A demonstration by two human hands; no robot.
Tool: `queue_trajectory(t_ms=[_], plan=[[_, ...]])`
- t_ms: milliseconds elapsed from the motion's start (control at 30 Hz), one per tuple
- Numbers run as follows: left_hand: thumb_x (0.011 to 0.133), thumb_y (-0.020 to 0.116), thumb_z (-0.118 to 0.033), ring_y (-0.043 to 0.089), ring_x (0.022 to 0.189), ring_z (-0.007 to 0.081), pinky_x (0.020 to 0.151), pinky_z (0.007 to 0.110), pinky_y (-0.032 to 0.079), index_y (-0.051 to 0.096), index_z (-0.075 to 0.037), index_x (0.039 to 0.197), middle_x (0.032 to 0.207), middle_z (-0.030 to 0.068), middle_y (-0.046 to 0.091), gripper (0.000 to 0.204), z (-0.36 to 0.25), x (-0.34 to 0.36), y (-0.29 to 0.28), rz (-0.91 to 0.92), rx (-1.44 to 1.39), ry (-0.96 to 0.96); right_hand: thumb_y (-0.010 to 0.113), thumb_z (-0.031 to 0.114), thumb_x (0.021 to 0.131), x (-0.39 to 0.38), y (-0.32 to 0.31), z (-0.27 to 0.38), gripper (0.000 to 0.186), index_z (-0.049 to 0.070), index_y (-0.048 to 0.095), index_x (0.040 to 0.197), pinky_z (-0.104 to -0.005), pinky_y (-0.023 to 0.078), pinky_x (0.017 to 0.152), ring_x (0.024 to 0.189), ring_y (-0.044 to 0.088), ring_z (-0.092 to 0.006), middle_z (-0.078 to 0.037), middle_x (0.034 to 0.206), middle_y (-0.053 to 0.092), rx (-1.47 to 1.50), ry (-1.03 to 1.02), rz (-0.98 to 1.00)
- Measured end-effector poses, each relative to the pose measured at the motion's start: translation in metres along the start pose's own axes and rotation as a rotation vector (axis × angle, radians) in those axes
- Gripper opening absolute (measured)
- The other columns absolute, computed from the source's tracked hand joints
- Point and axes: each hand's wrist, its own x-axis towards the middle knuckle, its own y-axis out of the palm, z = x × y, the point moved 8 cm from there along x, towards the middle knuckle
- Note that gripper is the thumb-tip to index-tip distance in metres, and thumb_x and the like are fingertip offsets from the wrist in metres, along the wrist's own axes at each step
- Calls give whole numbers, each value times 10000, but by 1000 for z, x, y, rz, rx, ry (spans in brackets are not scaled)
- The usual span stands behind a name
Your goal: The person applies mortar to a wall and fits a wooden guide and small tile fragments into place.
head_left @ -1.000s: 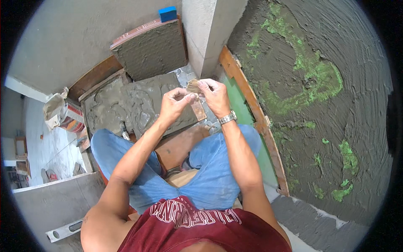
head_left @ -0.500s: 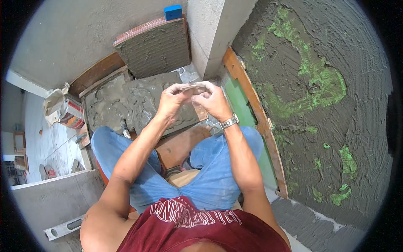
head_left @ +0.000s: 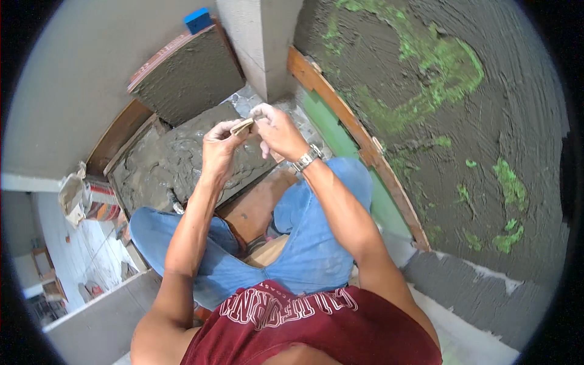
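Observation:
My left hand pinches a small flat beige piece between thumb and fingers, above the mortar trough. Right beside it, my right hand curls its thumb and forefinger at the piece's right end, with another finger hanging down. Pale dust coats the fingers of both hands. What the piece is made of I cannot tell. Below the hands, wet grey mortar fills the shallow trough, and a tool handle sticks out at its near edge.
A mortar-coated tile leans on the back wall, with a blue block on top. An orange-brown wooden strip borders the ridged mortar surface on the right. At left stands a paper-topped bucket. A concrete column rises ahead.
My view has turned, so the surroundings have shifted left. The small piece is now tilted in my left hand, and my right hand has turned, with its fingers bent differently at its end.

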Motion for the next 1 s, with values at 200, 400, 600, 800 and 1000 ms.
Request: queue_trajectory(t_ms=[200,400,600,800,1000], plan=[[850,691,-8,620,934,136,790,241,508,652,45,1094,1108,67,605,253,-14,-14,25,153,317,388,519,51,907,-6,-13,-28,110,14,561,1001,-232,435,332,385,492,-86,-90,757,643,423,228,-61],[876,669,-38,602,835,106,758,243,491,660,34,1068,965,46,634,206,-29,-19,20,96,436,415,536,151,909,-9,4,-17,147,8,549,943,-283,495,420,480,557,-129,-84,730,607,695,199,75],[887,663,-43,595,793,96,697,240,485,670,0,1037,931,39,665,157,-20,-7,6,42,68,294,555,181,924,2,4,-8,207,-1,522,1015,-297,518,505,568,604,-138,-82,765,618,389,83,122],[889,649,-89,593,982,161,872,308,471,602,-6,1165,1112,79,642,292,6,0,17,82,-101,171,586,181,935,-5,-14,-20,225,5,511,1054,-260,503,560,627,602,-121,-71,823,636,114,-6,49],[925,590,-170,568,1097,144,965,294,459,510,21,1258,1220,85,583,392,7,11,-14,218,-90,73,614,180,734,7,-2,0,177,23,634,812,-425,521,662,740,669,-344,-207,779,668,-84,-304,-347]])
